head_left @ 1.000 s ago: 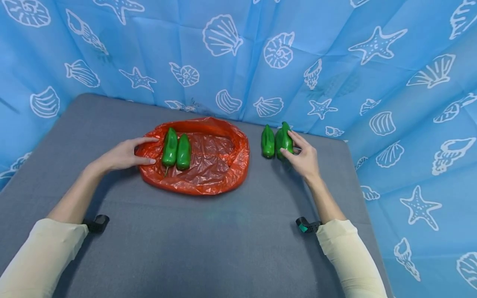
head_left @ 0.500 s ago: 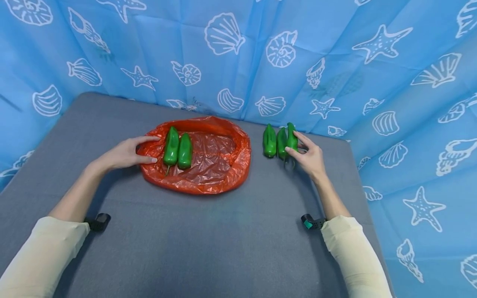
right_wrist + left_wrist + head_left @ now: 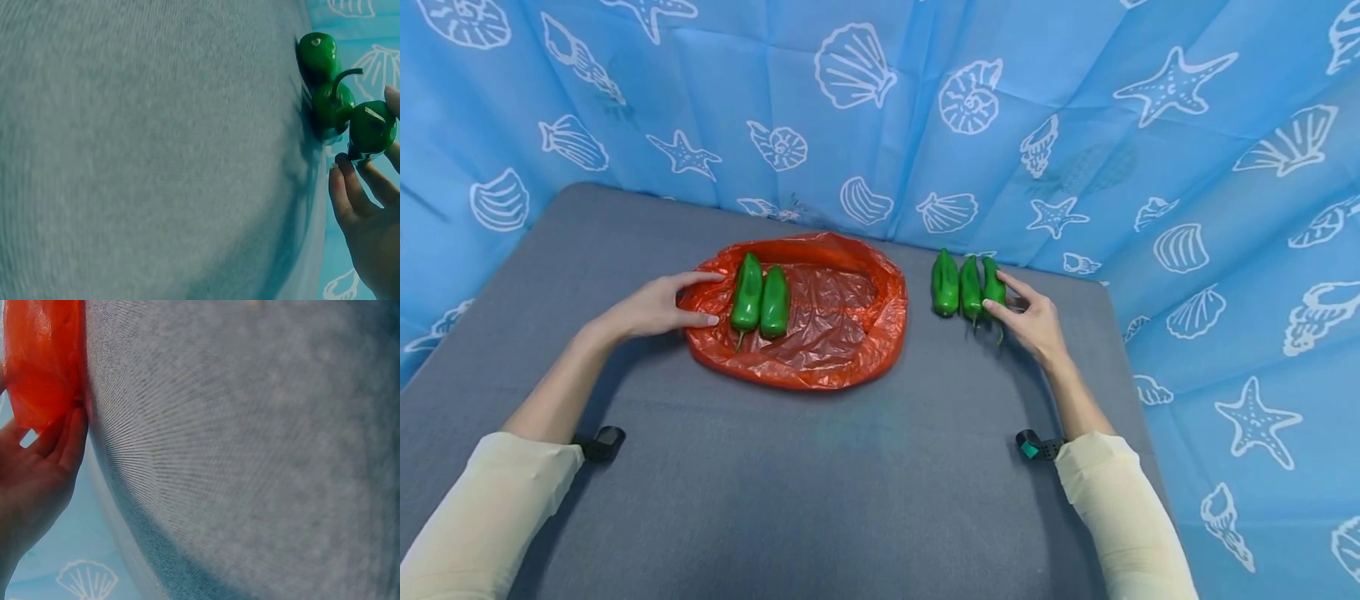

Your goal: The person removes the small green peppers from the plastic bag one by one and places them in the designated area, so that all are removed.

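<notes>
My left hand holds the left side of an open red plastic bag, with thumb and fingers spread over its edge. In the left wrist view the fingers touch the bag's red side. Two green peppers lie side by side in the bag's left part. At the back right, my right hand holds a green pepper between thumb and fingers. Left of it are a middle pepper and another pepper, in a row. The right wrist view shows the held pepper close against the middle one.
A grey cloth-covered table lies under everything. Behind and to the right hangs a blue curtain with white shell and starfish prints, close to the table's back edge. Black straps with small devices sit on both forearms.
My right hand has moved right with a pepper, which has come apart from the middle pepper it overlapped and now sits lower at its right. The left hand and bag stay put.
</notes>
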The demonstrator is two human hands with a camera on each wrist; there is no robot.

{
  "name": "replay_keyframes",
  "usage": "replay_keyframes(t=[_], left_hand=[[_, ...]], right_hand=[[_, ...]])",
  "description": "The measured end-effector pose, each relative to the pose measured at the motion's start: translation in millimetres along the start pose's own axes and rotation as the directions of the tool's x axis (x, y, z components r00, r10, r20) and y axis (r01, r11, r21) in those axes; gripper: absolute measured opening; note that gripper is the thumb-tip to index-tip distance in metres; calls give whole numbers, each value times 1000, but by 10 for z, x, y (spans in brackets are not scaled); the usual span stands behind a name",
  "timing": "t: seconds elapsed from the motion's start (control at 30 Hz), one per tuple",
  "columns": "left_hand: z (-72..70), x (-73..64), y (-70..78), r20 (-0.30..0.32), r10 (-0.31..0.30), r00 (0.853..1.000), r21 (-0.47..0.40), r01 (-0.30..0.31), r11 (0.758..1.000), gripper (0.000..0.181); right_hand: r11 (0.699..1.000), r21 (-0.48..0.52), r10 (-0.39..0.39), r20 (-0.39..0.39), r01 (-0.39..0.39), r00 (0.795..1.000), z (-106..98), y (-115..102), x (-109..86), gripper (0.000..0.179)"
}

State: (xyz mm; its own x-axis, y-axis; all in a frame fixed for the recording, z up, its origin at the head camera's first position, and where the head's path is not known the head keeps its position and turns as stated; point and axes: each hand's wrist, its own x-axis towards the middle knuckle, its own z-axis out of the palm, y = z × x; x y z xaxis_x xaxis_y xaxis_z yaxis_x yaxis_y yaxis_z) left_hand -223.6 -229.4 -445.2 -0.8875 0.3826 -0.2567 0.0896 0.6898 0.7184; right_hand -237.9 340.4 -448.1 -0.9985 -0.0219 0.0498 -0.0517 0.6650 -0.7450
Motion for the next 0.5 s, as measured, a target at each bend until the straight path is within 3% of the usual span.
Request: replay_keyframes(t=[0.5], left_hand=[[14,-29,3,-14,4,1000,-8,-4,1000,78]], right_hand=[[992,-128,26,117,-11,993,-47,135,24,66]])
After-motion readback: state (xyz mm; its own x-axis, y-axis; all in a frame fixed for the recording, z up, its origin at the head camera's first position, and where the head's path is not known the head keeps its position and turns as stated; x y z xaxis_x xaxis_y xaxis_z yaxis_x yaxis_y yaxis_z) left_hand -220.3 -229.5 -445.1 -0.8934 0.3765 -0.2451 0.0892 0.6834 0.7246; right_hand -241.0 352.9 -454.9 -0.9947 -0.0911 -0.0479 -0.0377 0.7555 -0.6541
